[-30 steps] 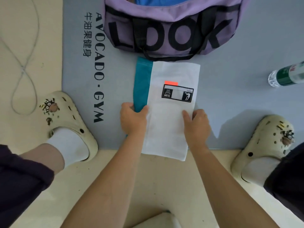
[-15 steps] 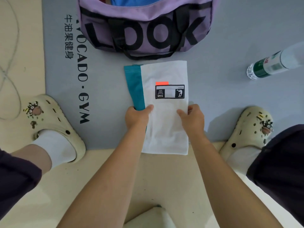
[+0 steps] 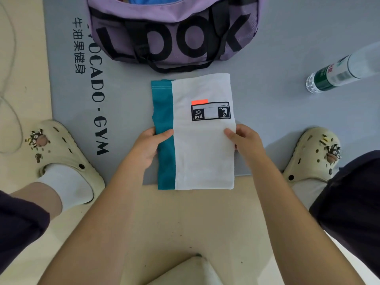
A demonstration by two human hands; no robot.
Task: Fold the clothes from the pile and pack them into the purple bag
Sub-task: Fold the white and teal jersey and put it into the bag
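A: Entry, left to right. At centre-left of the frame the left hand (image 3: 149, 148) is seen at the teal edge of the folded garment (image 3: 202, 153); the thumb is laid on top and the fingers are curled under, so the edge is pinched.

B: Noted. And the garment itself?

A: It is found at frame centre, folded to a narrow rectangle, lying mostly on the grey mat (image 3: 127, 112), with its near end over the mat's edge onto the beige floor (image 3: 185, 223). Its long axis is run top-to-bottom of the frame, straight toward the purple bag (image 3: 174, 31).

B: Right side?

A: The white edge is pinched by the right hand (image 3: 245, 146) at about the same height as the other, thumb on top. The garment is thus held between the two hands, at mid-length.

B: Relation for the coming move?

A: The bag is placed directly above the garment in the frame, just beyond its far end, mouth open, with blue fabric already visible inside. Neither hand is judged nearer; a lift and a carry forward along the long axis is judged likely.
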